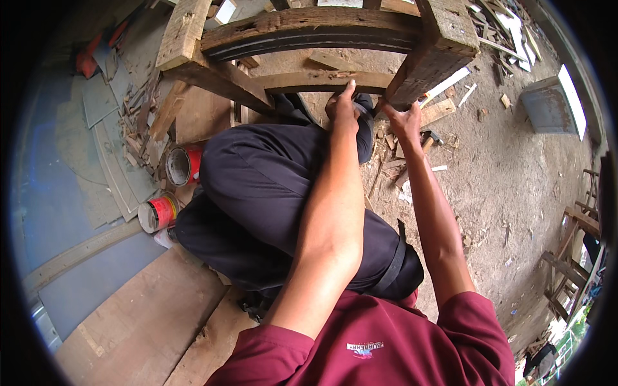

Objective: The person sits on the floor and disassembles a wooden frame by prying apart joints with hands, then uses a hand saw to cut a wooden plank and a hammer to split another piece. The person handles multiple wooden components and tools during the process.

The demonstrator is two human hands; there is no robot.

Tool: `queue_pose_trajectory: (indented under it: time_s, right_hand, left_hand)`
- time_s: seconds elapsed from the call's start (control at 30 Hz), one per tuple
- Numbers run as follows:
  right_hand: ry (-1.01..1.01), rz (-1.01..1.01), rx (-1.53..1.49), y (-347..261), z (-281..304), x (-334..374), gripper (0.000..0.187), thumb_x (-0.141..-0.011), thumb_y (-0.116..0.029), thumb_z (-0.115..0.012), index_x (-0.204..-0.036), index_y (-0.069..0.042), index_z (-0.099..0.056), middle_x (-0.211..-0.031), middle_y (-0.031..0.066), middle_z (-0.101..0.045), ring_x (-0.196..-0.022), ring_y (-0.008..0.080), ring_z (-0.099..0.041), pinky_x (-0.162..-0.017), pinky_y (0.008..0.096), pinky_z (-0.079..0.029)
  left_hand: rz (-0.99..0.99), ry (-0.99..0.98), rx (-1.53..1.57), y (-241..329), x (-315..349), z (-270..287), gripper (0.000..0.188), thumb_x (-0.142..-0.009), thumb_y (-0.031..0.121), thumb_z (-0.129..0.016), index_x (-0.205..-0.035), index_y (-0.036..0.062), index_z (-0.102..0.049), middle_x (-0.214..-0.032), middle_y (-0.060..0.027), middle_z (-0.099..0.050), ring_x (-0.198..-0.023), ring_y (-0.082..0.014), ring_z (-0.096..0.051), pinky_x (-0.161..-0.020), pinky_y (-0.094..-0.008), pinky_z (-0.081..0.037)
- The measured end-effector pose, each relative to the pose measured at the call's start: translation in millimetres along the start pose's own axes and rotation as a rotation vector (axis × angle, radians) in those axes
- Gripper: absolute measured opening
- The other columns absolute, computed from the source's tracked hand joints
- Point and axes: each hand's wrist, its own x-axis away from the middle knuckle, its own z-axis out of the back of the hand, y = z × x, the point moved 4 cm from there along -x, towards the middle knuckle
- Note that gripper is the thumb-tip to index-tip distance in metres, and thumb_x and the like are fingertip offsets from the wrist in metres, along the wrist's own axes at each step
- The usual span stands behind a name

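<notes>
A rough wooden frame [312, 29] with thick legs and cross rails stands in front of me. My left hand [343, 112] is closed on its lower rail [302, 82], thumb laid over the top edge and the other fingers mostly hidden below. At the end of the right leg [428, 71], my right hand [404, 121] grips the wood, thumb and fingers on either side. A hammer [428, 141] with a wooden handle lies on the ground just beyond my right forearm.
Two red cans [182, 166] stand left of my bent knees. Wood scraps [145, 125] and sheet panels [106, 148] lie farther left. A grey bin [550, 106] is at the right, with offcuts [505, 32] behind it. Wooden boards [148, 309] cover the lower left.
</notes>
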Motion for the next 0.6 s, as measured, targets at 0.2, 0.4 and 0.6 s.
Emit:
queue_pose_trajectory:
  time_s: [0.2,0.4,0.6]
  right_hand:
    - [0.12,-0.025,0.084,2.2,5.8,6.2,0.054,-0.07,-0.018,-0.082,-0.116,-0.002,-0.058,-0.103,0.0131,-0.069,-0.093,0.0212,-0.066,-0.083,0.0342,-0.051]
    - [0.168,-0.008,-0.021,-16.7,-1.5,16.1,0.069,-0.068,-0.015,-0.086,-0.127,0.001,-0.053,-0.114,0.0186,-0.066,-0.104,0.0264,-0.065,-0.091,0.0352,-0.05]
    - [0.312,0.149,0.01,1.4,-7.8,17.8,0.089,-0.068,-0.021,-0.088,-0.14,0.002,-0.04,-0.126,0.0212,-0.058,-0.116,0.0265,-0.058,-0.097,0.0355,-0.046]
  left_hand:
    - [-0.007,0.037,-0.07,-3.4,2.2,-4.4,0.037,-0.072,0.03,-0.086,-0.07,0.0082,-0.056,-0.053,0.0022,-0.045,-0.035,-0.0109,-0.035,-0.034,-0.0284,-0.024]
    - [0.01,-0.052,-0.015,-4.7,-11.0,1.2,0.031,-0.075,0.031,-0.084,-0.075,0.0108,-0.061,-0.057,0.0036,-0.046,-0.037,-0.0084,-0.033,-0.035,-0.0246,-0.024]
    - [0.085,-0.195,-0.096,-6.6,-12.8,-0.3,0.038,-0.084,0.041,-0.073,-0.101,0.0089,-0.063,-0.092,-0.0051,-0.067,-0.046,-0.0071,-0.029,-0.042,-0.0227,-0.02]
